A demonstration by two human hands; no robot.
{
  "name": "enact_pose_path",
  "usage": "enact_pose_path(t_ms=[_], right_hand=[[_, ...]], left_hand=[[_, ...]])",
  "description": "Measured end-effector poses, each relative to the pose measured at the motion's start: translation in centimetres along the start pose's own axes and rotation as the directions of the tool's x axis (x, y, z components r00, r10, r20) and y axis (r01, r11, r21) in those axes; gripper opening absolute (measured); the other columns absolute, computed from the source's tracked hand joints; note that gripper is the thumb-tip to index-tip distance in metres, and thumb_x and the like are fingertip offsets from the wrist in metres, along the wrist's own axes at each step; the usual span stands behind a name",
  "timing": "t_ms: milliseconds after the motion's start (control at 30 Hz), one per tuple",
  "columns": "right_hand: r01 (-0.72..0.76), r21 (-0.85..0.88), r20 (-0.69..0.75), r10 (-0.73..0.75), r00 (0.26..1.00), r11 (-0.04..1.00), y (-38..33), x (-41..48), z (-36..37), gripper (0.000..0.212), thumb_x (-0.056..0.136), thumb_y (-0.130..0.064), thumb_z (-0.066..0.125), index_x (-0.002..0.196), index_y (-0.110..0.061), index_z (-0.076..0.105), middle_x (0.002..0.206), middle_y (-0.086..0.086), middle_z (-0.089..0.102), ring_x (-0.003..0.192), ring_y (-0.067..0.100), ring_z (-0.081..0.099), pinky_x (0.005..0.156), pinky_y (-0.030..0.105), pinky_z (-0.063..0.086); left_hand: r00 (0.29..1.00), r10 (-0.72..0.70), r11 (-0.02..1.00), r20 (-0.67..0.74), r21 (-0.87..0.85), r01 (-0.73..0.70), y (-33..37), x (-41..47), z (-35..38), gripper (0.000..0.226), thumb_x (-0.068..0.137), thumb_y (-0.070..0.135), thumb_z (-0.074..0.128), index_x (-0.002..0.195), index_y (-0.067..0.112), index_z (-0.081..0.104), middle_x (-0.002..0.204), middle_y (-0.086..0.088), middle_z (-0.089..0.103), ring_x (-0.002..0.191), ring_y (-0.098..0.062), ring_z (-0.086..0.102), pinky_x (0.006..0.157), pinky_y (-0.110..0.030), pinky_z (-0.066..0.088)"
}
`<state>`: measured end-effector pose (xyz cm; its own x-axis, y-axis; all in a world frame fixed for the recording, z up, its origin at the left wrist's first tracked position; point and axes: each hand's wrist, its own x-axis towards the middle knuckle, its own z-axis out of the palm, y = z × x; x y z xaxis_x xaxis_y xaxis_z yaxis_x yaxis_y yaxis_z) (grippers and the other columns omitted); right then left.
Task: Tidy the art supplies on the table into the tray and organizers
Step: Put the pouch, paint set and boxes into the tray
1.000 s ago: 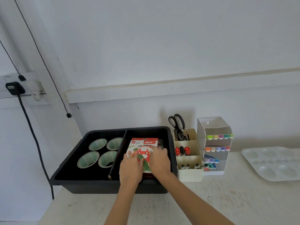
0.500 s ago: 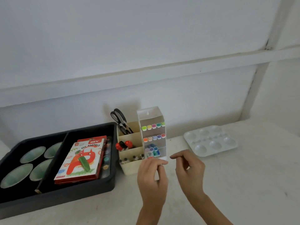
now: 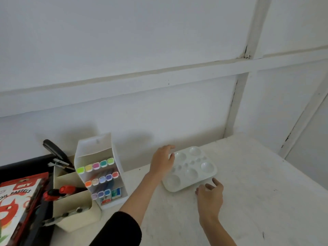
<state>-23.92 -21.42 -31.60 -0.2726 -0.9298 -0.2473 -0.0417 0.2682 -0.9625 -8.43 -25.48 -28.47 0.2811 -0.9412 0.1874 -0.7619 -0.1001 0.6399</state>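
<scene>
- Both moved since 0.5 s ago, from before the marker organizer (image 3: 96,145): left hand (image 3: 162,162), fingers spread, touches the palette (image 3: 190,172) at its 10 o'clock rim.
- Right hand (image 3: 209,195), fingers spread, sits just beside its 5 o'clock corner.
- Palette flat on the table (image 3: 248,201).

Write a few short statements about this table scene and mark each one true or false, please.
1. The white palette lies on the table, outside the black tray. True.
2. The left hand holds the scissors. False: it is at the palette's left edge; the scissors stand in the cream organizer.
3. The oil pastels box lies in the black tray. True.
4. The right hand rests inside a palette well. False: it is beside the palette's near edge.
</scene>
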Motion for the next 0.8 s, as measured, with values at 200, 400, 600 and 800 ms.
enact_pose_path(t_ms=[200,400,600,800], right_hand=[[0.107,-0.063,0.025,-0.105,0.994,0.992,0.1,0.9,1.8,0.058,0.084,0.006,0.055,0.139,-0.002,0.036,0.12,0.015,0.047,0.084,-0.012,0.042,0.07,0.014,0.033],[0.161,-0.104,-0.038,-0.166,0.985,0.981,-0.5,0.8,1.6,0.067,0.084,0.002,0.058,0.144,-0.007,0.03,0.14,0.012,0.038,0.12,0.022,0.047,0.096,0.029,0.042],[0.421,-0.123,0.285,-0.374,0.882,0.899,-2.5,0.0,0.0,0.083,0.074,-0.044,0.074,0.144,-0.028,0.031,0.152,-0.005,0.022,0.13,0.022,0.025,0.1,0.034,0.028],[0.645,-0.034,0.587,-0.507,0.631,0.763,-6.7,-4.9,-1.3,0.124,0.046,-0.079,0.07,0.145,-0.048,0.002,0.15,-0.013,0.008,0.129,0.021,0.021,0.105,0.048,0.035]], left_hand=[[0.965,-0.143,0.987,0.221,0.105,0.123,-1.2,2.8,2.2,0.039,0.099,0.029,0.039,0.136,0.017,0.046,0.137,-0.004,0.05,0.125,-0.022,0.045,0.104,-0.035,0.034],[0.992,0.045,0.996,0.117,0.075,-0.053,-0.9,0.7,1.3,0.035,0.099,0.029,0.042,0.127,0.013,0.053,0.117,-0.002,0.054,0.11,-0.02,0.05,0.091,-0.035,0.042],[0.986,0.16,0.987,-0.054,-0.009,-0.16,1.6,-1.9,-3.8,0.042,0.097,0.025,0.048,0.136,0.012,0.047,0.113,0.004,0.049,0.104,-0.011,0.049,0.086,-0.017,0.038],[0.926,0.241,0.952,-0.291,-0.117,-0.285,5.2,-5.6,-11.6,0.04,0.093,0.008,0.053,0.133,0.01,0.05,0.109,0.004,0.048,0.095,0.0,0.048,0.083,-0.002,0.033]])
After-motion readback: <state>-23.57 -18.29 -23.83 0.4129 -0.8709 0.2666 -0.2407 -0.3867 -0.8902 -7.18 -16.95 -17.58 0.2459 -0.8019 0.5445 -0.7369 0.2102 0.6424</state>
